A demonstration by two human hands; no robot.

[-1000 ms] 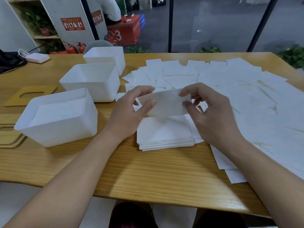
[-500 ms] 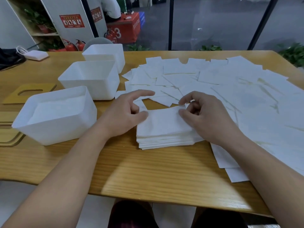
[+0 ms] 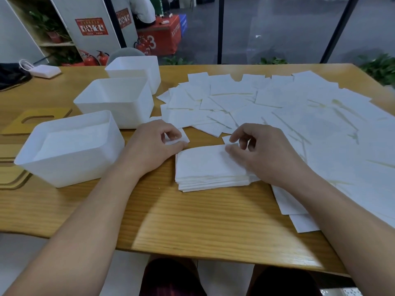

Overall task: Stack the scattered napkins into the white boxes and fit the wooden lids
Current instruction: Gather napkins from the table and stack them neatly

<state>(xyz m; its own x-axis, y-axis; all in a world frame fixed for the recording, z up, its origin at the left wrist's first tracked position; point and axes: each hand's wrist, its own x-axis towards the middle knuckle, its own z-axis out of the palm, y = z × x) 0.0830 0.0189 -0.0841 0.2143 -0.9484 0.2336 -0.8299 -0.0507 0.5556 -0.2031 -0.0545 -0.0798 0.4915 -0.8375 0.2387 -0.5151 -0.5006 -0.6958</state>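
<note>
A neat stack of napkins (image 3: pixel 210 167) lies on the wooden table in front of me. My right hand (image 3: pixel 265 154) rests on its right side, thumb pressing the top napkin, fingers loosely curled. My left hand (image 3: pixel 156 144) sits at the stack's top left corner, thumb and curled fingers pinching a small loose napkin (image 3: pixel 184 137). Several scattered napkins (image 3: pixel 277 107) cover the table's right half. Three white boxes stand at the left: the near box (image 3: pixel 64 169) holds napkins, and behind it are the middle box (image 3: pixel 119 107) and the far box (image 3: pixel 147 69). Wooden lids (image 3: pixel 37 120) lie left of the boxes.
More wooden lids (image 3: pixel 10 178) are stacked at the left edge. A white adapter (image 3: pixel 45 71) and a dark bag (image 3: pixel 10 76) sit at the far left. The table's front edge (image 3: pixel 192 251) is close to me. A glass wall stands behind the table.
The napkin held up between both hands has come down onto the stack. My left hand's fingers have since curled in at the stack's corner, and my right hand stays on top.
</note>
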